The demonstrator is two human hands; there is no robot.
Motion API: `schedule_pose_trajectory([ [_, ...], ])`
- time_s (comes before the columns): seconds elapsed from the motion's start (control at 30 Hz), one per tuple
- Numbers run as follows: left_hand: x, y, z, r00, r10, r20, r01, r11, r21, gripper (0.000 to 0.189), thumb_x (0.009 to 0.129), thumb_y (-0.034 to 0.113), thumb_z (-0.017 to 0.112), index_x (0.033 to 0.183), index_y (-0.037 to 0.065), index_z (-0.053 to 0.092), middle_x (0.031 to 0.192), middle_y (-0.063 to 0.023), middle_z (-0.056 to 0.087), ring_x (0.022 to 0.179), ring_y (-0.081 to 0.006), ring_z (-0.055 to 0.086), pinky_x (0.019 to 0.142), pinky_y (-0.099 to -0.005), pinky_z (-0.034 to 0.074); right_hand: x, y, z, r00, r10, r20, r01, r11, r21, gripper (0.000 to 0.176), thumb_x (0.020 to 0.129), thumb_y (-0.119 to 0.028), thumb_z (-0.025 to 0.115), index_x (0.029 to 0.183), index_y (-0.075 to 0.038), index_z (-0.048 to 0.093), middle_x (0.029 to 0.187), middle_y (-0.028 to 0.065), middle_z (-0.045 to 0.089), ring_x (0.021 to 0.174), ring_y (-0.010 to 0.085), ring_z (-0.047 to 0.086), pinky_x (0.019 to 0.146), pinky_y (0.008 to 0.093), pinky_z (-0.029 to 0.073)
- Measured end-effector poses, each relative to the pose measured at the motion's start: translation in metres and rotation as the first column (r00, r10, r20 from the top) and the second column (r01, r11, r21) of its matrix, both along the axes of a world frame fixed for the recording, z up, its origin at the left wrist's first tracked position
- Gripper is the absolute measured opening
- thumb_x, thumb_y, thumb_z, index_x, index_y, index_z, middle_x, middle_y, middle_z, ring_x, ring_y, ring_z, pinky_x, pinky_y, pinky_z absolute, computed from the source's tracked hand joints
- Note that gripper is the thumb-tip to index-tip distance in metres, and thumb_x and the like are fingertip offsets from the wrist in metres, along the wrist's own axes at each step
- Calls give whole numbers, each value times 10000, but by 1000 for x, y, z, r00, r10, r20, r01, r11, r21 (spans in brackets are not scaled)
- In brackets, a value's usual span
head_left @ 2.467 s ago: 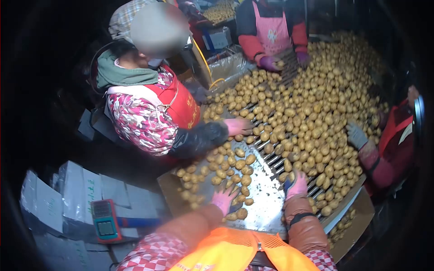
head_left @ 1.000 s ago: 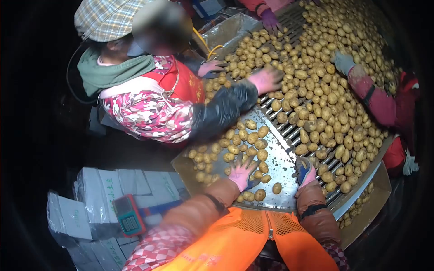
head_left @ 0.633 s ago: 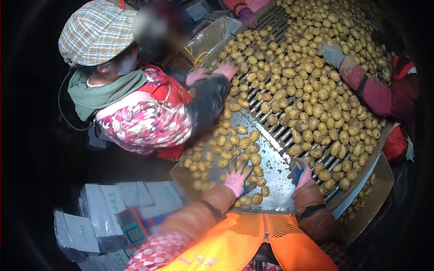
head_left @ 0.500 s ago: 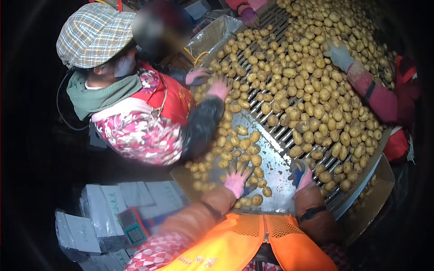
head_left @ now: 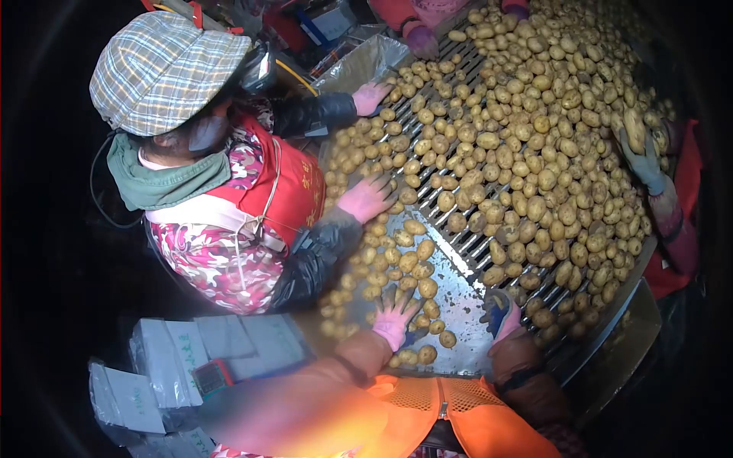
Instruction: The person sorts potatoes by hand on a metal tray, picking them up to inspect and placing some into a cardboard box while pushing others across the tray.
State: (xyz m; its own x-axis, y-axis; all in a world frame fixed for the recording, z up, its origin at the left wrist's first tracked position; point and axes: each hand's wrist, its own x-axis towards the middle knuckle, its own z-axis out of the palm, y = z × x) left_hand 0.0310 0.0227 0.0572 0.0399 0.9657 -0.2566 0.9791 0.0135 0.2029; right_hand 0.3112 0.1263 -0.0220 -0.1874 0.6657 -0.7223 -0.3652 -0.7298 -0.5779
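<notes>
My left hand (head_left: 394, 320), in a pink and dark glove, lies with its fingers spread on the metal chute (head_left: 464, 317), touching potatoes (head_left: 405, 263) at the lower left of the sorting surface. At the chute's right side, by the end of the slatted grate (head_left: 464, 248), is my right hand (head_left: 502, 314), gloved alike, its fingers partly hidden from view. Single potatoes lie between my left hand and the orange vest. A large heap of potatoes (head_left: 550, 145) covers the grate above and to the right of both hands.
A co-worker in a checked cap (head_left: 164, 69) leans over the left side, both gloved hands at the potatoes. Another worker's gloved hand (head_left: 643, 160) holds a potato at the right. Labelled packs (head_left: 168, 359) and a red-edged device (head_left: 212, 375) lie lower left.
The left co-worker's hands have moved apart. The right worker's hand has moved right and now holds a potato. My hands have stayed nearly in place, while the view has shifted slightly.
</notes>
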Motion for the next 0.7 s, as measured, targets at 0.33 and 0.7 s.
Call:
schedule_pose_trajectory([
  [0.33,1,3,8,999,-36,-22,33,994,-107,814,781,565,735,1471,241,451,1603,-126,273,1457,-507,174,1099,-736,215,2,5,10,996,80,40,-76,993,-90,369,980,-410,504,1142,-126,677,930,78,676,610,234,634,493,340,463],
  [0.7,12,7,15,998,-37,-57,30,992,-124,832,799,615,691,1482,214,437,1613,-151,246,1453,-526,160,1099,-757,178,-3,1,56,941,185,283,-235,959,156,249,977,-149,554,1194,-85,659,936,75,652,709,193,630,545,319,509],
])
